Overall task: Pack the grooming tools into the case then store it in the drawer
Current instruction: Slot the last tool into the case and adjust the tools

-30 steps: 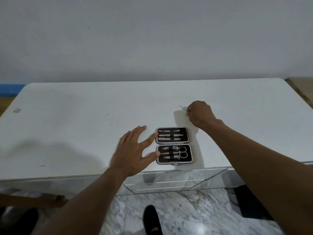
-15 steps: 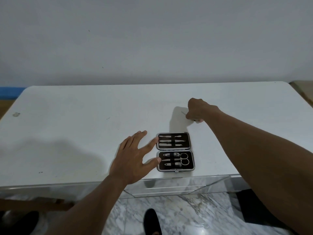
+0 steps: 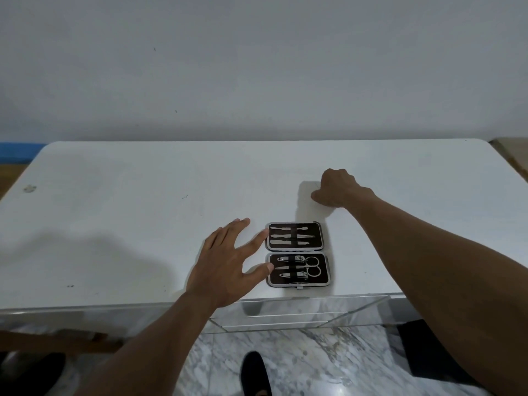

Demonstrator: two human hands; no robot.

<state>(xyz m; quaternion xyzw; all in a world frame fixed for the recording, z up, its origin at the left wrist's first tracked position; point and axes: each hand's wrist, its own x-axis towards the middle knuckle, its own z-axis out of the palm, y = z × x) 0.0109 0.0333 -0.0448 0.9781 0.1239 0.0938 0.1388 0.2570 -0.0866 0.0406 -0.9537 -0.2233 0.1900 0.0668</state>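
The grooming case (image 3: 297, 254) lies open near the front edge of the white tabletop (image 3: 128, 212). Its two dark halves hold several metal tools under straps, among them small scissors (image 3: 311, 265) and clippers. My left hand (image 3: 228, 267) is spread flat, and its thumb and forefinger touch the case's left edge. My right hand (image 3: 338, 190) rests on the table just behind the case. It is curled into a fist over a thin metal tool, which the fingers almost wholly hide.
A mirrored drawer front (image 3: 285, 312) runs under the table's front edge, reflecting the marble floor (image 3: 314, 364). A dark shoe (image 3: 255, 375) shows below. A grey wall stands behind the table. A small mark (image 3: 29, 188) sits at the table's far left.
My right fist has shifted slightly right and down onto the table, and the thin tool tip that stuck out from it is now hidden. My left hand stays at the case.
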